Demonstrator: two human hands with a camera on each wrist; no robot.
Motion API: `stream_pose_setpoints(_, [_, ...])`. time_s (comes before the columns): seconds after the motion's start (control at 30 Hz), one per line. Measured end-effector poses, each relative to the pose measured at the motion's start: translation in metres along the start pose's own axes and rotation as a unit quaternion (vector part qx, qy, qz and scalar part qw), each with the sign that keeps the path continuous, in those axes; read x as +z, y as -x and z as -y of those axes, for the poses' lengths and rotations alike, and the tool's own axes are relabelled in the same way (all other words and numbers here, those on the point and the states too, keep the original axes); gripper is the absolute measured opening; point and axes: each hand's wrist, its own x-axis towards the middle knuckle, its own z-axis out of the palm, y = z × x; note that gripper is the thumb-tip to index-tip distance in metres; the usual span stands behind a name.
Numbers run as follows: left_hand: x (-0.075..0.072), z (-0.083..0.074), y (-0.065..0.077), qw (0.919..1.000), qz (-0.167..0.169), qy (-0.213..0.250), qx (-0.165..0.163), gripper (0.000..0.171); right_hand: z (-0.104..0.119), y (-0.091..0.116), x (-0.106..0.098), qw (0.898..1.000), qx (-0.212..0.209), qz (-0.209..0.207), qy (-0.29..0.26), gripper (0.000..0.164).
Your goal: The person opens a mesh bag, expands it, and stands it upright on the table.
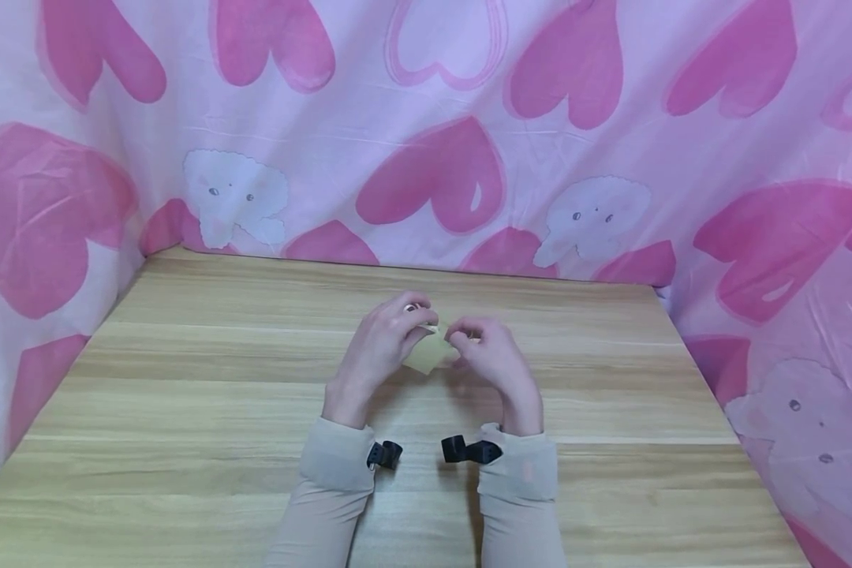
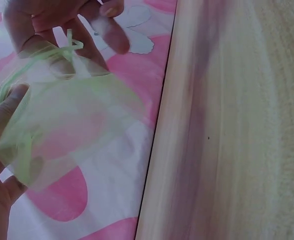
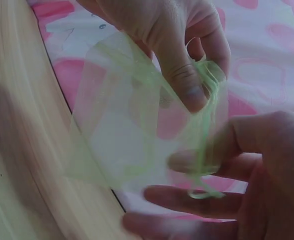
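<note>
A small sheer pale-green drawstring pouch (image 1: pixel 426 356) is held above the table between the two hands. My left hand (image 1: pixel 381 343) pinches its gathered edge, the thumb pressing on the ribbon cords in the right wrist view. The see-through mesh (image 3: pixel 122 115) hangs spread out from that grip. My right hand (image 1: pixel 493 351) is at the pouch's other side, fingers loosely extended. One of its digits shows through the mesh by a ribbon loop (image 3: pixel 205 192); whether it is inside or behind cannot be told. Nothing shows inside the pouch.
A wood-grain table (image 1: pixel 184 442) lies under both hands. A pink curtain (image 1: pixel 426 173) with hearts and white cartoon animals hangs along its back and sides. Black wrist straps with cameras sit on both sleeves (image 1: pixel 337 465).
</note>
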Motion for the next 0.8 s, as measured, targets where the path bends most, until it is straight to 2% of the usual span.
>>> stream_pose_setpoints(0.1, [-0.001, 0.0, 0.0, 1.0, 0.0, -0.002, 0.002, 0.017, 0.0, 0.001, 0.0, 0.999, -0.001, 0.024, 0.023, 0.023])
stream_pose_setpoints(0.23, [-0.003, 0.001, 0.001, 1.0, 0.0, 0.0, 0.003, 0.016, 0.0, 0.001, 0.001, 0.999, -0.015, 0.029, 0.005, 0.029])
stream_pose_setpoints(0.43, [-0.006, 0.002, 0.001, 0.9998, 0.019, 0.002, 0.002, 0.014, 0.002, 0.0, 0.002, 0.999, -0.017, -0.022, 0.034, 0.029])
stream_pose_setpoints(0.53, [-0.01, -0.001, 0.001, 0.9986, 0.051, -0.005, -0.01, 0.013, 0.003, -0.001, 0.003, 0.997, -0.013, -0.049, 0.054, 0.025])
stream_pose_setpoints(0.6, [-0.013, -0.004, 0.002, 0.9961, 0.084, -0.008, -0.028, 0.014, 0.003, -0.002, 0.004, 0.995, -0.019, -0.062, 0.072, 0.023])
stream_pose_setpoints(0.73, [-0.02, -0.01, 0.002, 0.9861, 0.15, -0.005, -0.071, 0.016, 0.005, -0.003, 0.005, 0.989, -0.035, -0.082, 0.116, 0.022])
stream_pose_setpoints(0.8, [-0.021, -0.012, 0.002, 0.9818, 0.168, -0.008, -0.087, 0.017, 0.007, -0.003, 0.005, 0.987, -0.035, -0.085, 0.134, 0.022])
